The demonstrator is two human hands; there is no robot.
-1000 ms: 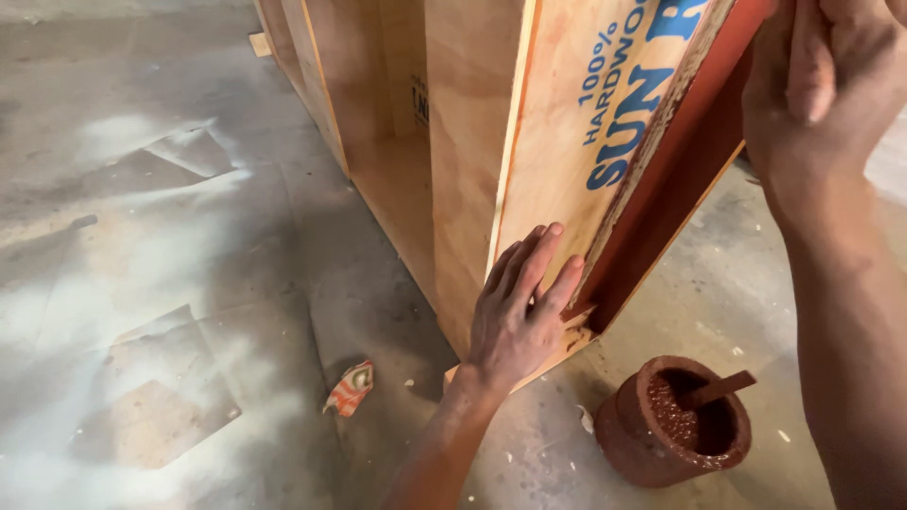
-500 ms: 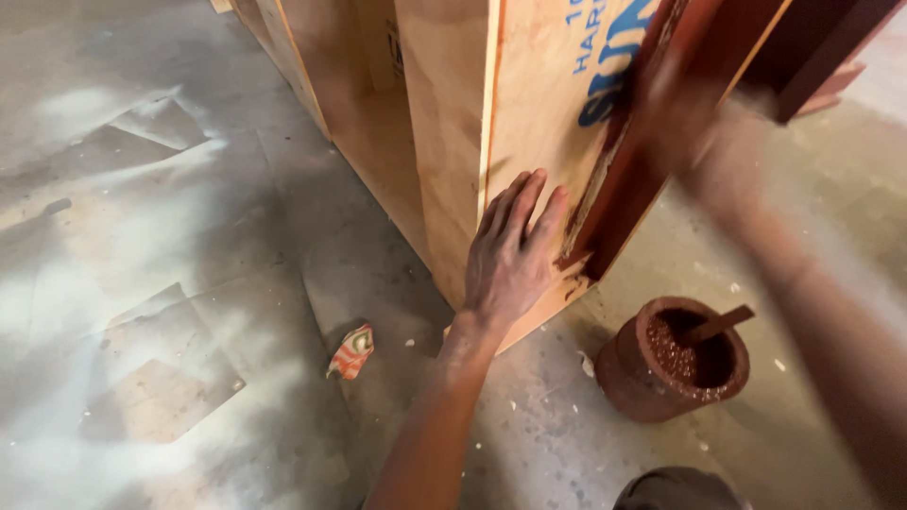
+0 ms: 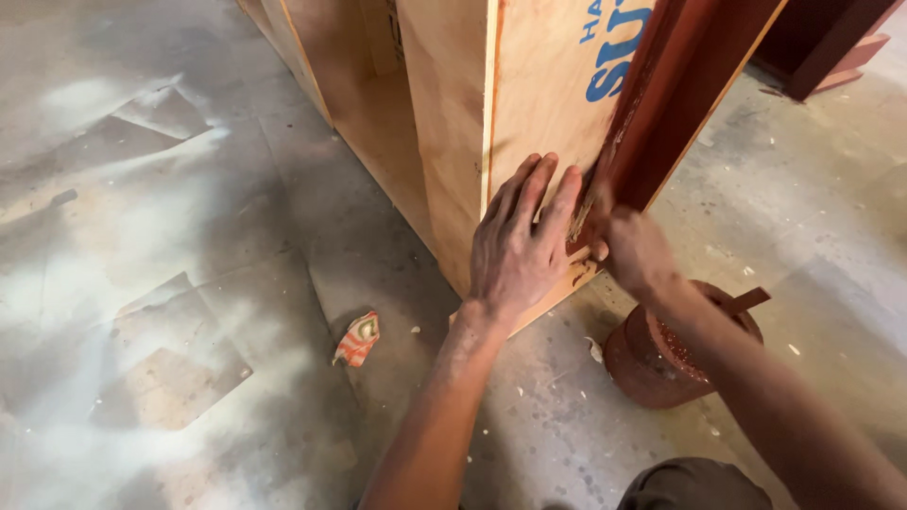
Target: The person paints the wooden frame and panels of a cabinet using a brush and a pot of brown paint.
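A tall plywood cabinet point(image 3: 453, 123) stands on a concrete floor, with blue printing on its side panel. A dark red laminate sheet point(image 3: 666, 94) leans against that panel. My left hand point(image 3: 521, 247) lies flat with spread fingers on the plywood panel near its lower corner. My right hand point(image 3: 631, 247) is at the bottom edge of the red sheet, fingers curled around it where it meets the plywood. A strip of glue-smeared edge shows between my two hands.
A round red-brown pot point(image 3: 661, 354) with a stick in it sits on the floor just right of the cabinet corner, under my right forearm. A crumpled striped wrapper point(image 3: 357, 337) lies to the left. Dusty concrete floor point(image 3: 151, 283) spreads left. More red boards point(image 3: 831, 47) stand at top right.
My right hand has come down from the top of the red sheet to its lower edge beside my left hand. My left hand stays pressed on the plywood.
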